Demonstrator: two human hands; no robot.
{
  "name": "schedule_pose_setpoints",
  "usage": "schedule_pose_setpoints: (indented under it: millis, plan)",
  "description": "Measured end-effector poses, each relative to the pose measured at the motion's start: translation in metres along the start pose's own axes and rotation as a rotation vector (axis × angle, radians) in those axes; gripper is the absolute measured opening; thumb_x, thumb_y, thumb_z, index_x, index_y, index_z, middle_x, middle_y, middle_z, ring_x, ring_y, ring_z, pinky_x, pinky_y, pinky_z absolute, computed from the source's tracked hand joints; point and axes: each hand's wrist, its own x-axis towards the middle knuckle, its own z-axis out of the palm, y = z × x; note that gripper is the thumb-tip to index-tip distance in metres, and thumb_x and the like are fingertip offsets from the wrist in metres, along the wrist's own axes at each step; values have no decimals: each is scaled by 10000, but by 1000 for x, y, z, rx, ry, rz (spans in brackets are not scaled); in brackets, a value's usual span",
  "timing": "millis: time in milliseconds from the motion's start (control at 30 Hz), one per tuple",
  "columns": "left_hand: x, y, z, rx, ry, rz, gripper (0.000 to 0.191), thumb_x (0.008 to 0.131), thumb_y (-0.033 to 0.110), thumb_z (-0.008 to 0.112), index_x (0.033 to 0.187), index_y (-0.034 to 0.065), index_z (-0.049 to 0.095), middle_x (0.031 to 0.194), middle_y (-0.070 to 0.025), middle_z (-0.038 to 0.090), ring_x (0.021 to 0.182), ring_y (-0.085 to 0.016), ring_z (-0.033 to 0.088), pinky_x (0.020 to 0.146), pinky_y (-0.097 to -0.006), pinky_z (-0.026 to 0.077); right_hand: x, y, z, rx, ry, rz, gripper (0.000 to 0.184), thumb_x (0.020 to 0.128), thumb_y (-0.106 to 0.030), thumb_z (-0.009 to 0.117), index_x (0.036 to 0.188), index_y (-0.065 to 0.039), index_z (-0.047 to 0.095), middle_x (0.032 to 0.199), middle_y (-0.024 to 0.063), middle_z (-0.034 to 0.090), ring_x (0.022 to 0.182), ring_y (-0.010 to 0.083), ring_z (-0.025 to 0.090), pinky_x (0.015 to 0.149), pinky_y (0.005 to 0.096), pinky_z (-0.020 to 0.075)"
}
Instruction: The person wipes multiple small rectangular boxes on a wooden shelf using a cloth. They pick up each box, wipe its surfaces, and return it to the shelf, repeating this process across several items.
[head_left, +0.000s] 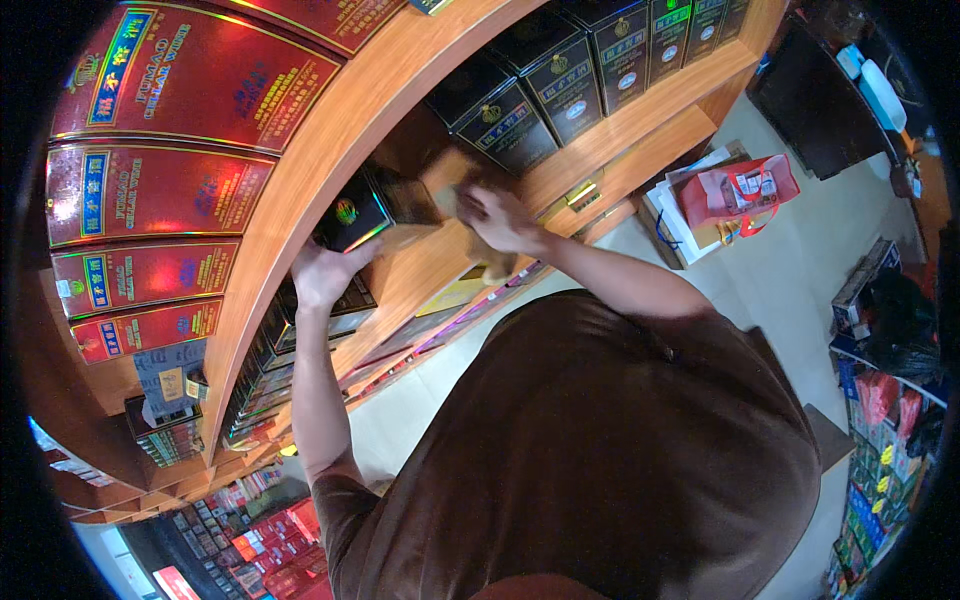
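Observation:
My left hand (324, 271) is at a black wine box (356, 214) on the wooden shelf, its thumb along the box's shiny front edge and its other fingers partly hidden. The box stands slightly askew. My right hand (499, 217) is blurred, with its fingers curled over what looks like a tan cloth (491, 259) that hangs below the palm. It is just above the shelf board (420, 259), between the tilted box and a row of black boxes (510, 127) on the right.
Red wine boxes (195, 82) line the upper shelf on the left. More black boxes (262, 375) fill the shelf beyond my left arm. A red gift bag (739, 195) and a white paper bag (679, 214) stand on the tiled floor. Stacked goods (874, 480) lie at the right rim.

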Motion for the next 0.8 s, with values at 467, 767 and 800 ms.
schedule_pose_setpoints:
  millis: [467, 767, 800]
  plan:
    - [45, 46, 66, -510, 84, -184, 935, 571, 113, 1004, 1380, -37, 559, 1371, -181, 618, 1295, -289, 565, 1164, -398, 399, -155, 33, -132, 77, 369, 501, 342, 1027, -214, 673, 1297, -4, 668, 1069, 46, 718, 943, 137, 642, 866, 302, 521]
    - [52, 50, 78, -465, 69, -103, 950, 559, 189, 1005, 1386, -14, 583, 1396, -176, 621, 1325, -288, 554, 1166, -386, 380, -156, 43, -129, 160, 275, 548, 371, 998, -178, 699, 1312, 14, 651, 1058, 85, 736, 937, 145, 672, 850, 311, 545]
    - [52, 52, 78, -383, 56, -92, 950, 560, 193, 1004, 1386, -11, 581, 1395, -172, 622, 1321, -284, 557, 1161, -384, 384, -154, 42, -128, 160, 268, 510, 367, 999, -182, 700, 1304, 18, 653, 1062, 90, 734, 937, 147, 673, 849, 313, 547]
